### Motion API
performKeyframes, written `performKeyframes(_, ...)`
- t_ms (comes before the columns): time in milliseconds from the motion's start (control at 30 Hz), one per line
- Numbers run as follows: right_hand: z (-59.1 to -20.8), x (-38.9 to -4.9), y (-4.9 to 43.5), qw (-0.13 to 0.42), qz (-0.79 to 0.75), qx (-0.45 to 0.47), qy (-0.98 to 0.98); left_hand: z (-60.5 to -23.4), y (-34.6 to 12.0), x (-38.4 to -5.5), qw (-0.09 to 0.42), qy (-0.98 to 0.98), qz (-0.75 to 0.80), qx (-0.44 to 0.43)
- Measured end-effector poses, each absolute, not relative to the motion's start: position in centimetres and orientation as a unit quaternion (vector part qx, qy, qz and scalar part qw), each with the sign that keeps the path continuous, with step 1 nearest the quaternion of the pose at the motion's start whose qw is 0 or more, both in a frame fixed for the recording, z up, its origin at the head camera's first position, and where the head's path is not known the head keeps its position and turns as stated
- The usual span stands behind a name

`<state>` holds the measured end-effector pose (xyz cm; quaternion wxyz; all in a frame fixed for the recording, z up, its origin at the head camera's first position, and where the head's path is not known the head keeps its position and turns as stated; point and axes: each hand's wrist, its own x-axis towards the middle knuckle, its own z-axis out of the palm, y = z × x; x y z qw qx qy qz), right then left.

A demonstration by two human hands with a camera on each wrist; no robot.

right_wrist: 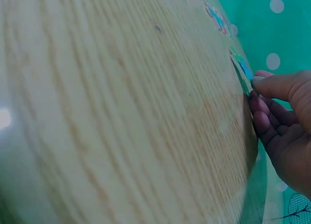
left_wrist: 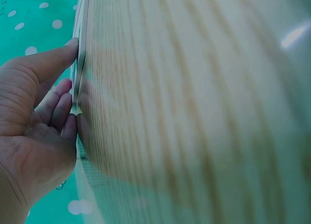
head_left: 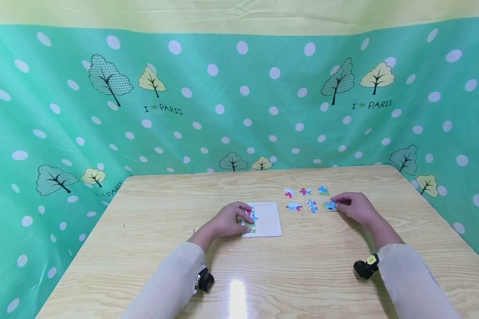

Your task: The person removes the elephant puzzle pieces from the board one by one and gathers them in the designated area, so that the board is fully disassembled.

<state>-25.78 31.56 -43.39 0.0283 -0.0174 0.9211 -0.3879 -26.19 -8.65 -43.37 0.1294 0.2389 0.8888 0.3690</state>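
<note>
My right hand pinches a blue and green jigsaw puzzle piece between thumb and fingers at the right end of the near row. In the right wrist view that piece is tilted, with its near edge at the fingertips. My left hand rests over the left side of a white square puzzle tray, its fingers touching the pieces there. Those pieces, red, blue and green, lie along the tray's left side, partly hidden by the fingers. In the left wrist view the thumb and fingertips of the left hand meet the tray's edge.
Several loose puzzle pieces lie in two rows right of the tray, among them a blue and orange one, a white and red one and a blue and green one. A green dotted curtain hangs behind the wooden table.
</note>
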Motion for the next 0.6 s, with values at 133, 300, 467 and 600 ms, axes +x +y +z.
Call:
performKeyframes(133,-43.74,-25.96,31.59,0.011,-0.360,-0.033,0.932,-43.40,-8.68,-26.25,0.129,0.891,0.363,0.241)
performKeyframes(300,-44.10,-26.05,31.67,-0.003,-0.357,-0.033,0.933,-43.51,-8.66,-26.35,0.122,0.892,0.357,0.248)
performKeyframes(467,-44.15,-25.83,31.82,-0.012,-0.378,-0.031,0.925,-43.58,-8.68,-26.37,0.120,0.891,0.358,0.252)
performKeyframes(600,-44.00,-25.42,31.83,-0.015,-0.389,-0.033,0.920,-43.57,-8.76,-26.33,0.122,0.889,0.363,0.250)
